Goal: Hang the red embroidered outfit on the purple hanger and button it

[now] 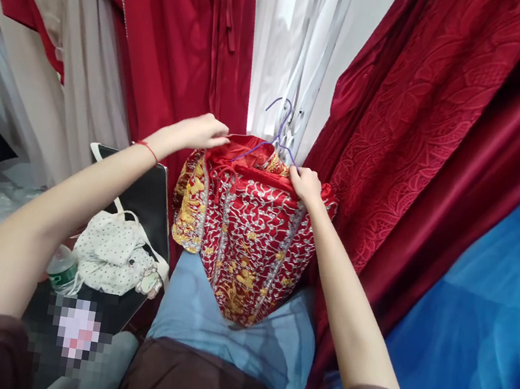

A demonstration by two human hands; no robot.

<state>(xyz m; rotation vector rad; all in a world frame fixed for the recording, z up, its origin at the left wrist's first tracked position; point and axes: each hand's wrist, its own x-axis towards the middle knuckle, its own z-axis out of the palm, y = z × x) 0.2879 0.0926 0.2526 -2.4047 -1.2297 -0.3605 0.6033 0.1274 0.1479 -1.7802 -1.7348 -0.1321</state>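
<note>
A red garment (243, 238) embroidered in gold and silver hangs in front of me on a purple wire hanger (277, 133). My left hand (203, 132) pinches the garment's upper left edge near the collar. My right hand (307, 183) grips its upper right shoulder, right beside the hanger's arm. The lower part of the garment drapes over my lap, which is covered in light blue cloth (201, 317). A thin red string circles my left wrist.
Dark red dresses (427, 135) hang close on the right and more red fabric (187, 32) on the left, with white cloth (295, 36) between. A black chair (151, 197) at left holds a white dotted bag (115, 250) and a bottle (63, 268). Blue sheeting (491, 323) lies right.
</note>
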